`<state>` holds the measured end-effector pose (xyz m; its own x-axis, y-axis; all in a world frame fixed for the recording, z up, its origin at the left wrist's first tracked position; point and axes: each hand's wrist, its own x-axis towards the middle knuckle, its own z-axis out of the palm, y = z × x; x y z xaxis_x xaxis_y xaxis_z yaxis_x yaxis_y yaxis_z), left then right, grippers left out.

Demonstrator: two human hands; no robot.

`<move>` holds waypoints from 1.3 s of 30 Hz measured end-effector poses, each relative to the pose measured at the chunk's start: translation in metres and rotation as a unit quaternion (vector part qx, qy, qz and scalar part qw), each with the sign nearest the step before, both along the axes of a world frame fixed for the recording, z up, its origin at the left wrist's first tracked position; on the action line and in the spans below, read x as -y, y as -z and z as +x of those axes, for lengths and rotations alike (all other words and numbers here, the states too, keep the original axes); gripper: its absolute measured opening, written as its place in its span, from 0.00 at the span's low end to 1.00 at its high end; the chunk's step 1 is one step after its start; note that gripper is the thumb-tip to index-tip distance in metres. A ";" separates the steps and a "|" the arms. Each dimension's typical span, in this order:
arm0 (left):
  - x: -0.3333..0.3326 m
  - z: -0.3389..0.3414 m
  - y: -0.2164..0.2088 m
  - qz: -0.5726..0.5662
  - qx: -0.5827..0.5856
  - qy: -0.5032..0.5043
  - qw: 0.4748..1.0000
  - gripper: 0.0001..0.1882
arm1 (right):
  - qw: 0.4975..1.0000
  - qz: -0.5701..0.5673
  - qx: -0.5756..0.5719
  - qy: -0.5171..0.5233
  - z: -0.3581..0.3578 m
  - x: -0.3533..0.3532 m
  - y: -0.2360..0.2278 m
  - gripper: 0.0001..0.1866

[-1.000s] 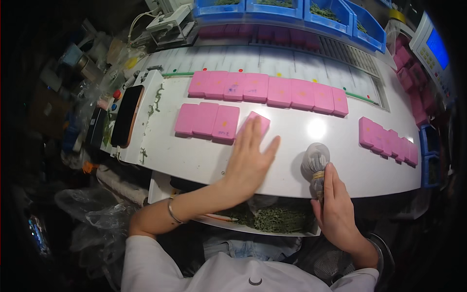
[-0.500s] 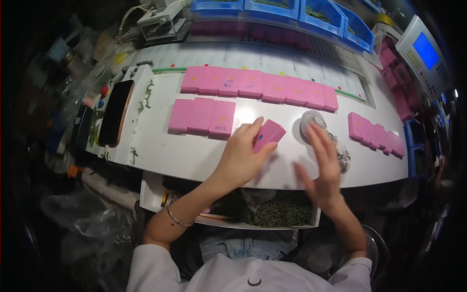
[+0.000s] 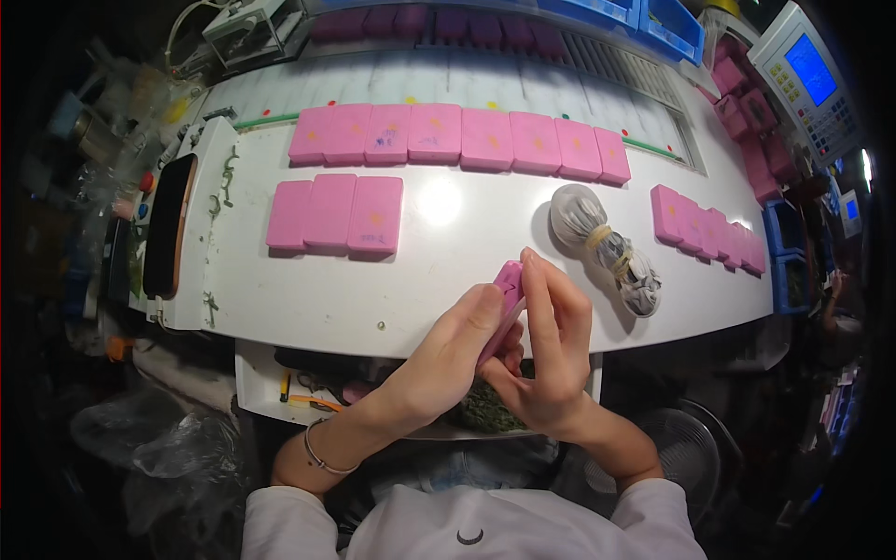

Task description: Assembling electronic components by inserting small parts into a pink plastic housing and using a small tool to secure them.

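Note:
Above the table's front edge, both of my hands are on one pink block (image 3: 510, 280), tilted with a narrow side up. My left hand (image 3: 457, 341) is closed around it, thumb along its face. My right hand (image 3: 551, 341) grips the opposite side, with fingertips at its top corner and thumb low down. Most of the block is hidden by my hands. Just beyond my right hand lies a whitish cloth bundle (image 3: 579, 214) tied with bands. A row of three pink blocks (image 3: 329, 213) and a longer row (image 3: 485, 140) lie farther away, some with blue marks.
More pink blocks (image 3: 689, 224) stand at the right. A phone (image 3: 171, 226) lies on the left ledge. Below the table edge is an open drawer (image 3: 257, 385) holding green bits. Blue bins (image 3: 670, 33) and a device with a lit screen (image 3: 810, 70) are at the far right.
My right hand has come from beside the cloth bundle to the block and now grips it. The block has been turned edge-up and brought nearer. The view has shifted a little.

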<state>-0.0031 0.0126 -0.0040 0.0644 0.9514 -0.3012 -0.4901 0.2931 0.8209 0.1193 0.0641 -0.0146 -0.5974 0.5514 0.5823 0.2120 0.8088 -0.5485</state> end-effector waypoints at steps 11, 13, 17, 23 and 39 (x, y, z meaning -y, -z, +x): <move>-0.007 0.003 0.013 0.031 0.070 -0.087 0.993 0.34 | 0.983 0.165 -0.057 0.059 0.013 0.012 0.008 0.24; -0.008 0.001 0.016 0.014 0.069 -0.084 0.994 0.33 | 0.990 0.115 -0.066 0.046 0.016 0.008 0.006 0.25; -0.011 -0.002 0.017 0.004 0.134 -0.101 0.986 0.34 | 0.995 0.063 -0.077 0.015 0.018 0.003 0.000 0.22; -0.013 -0.012 0.016 -0.041 0.247 -0.125 0.960 0.36 | 0.980 0.111 0.004 -0.167 0.001 0.017 -0.023 0.18; 0.008 -0.003 0.008 0.047 -0.076 -0.093 0.992 0.32 | 0.963 -0.266 -0.025 0.020 -0.013 -0.011 -0.033 0.05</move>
<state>-0.0062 0.0043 -0.0121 -0.1542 0.9667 -0.2044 -0.3979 0.1286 0.9084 0.1059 0.0749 0.0183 -0.5475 0.8023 0.2376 0.2000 0.4011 -0.8939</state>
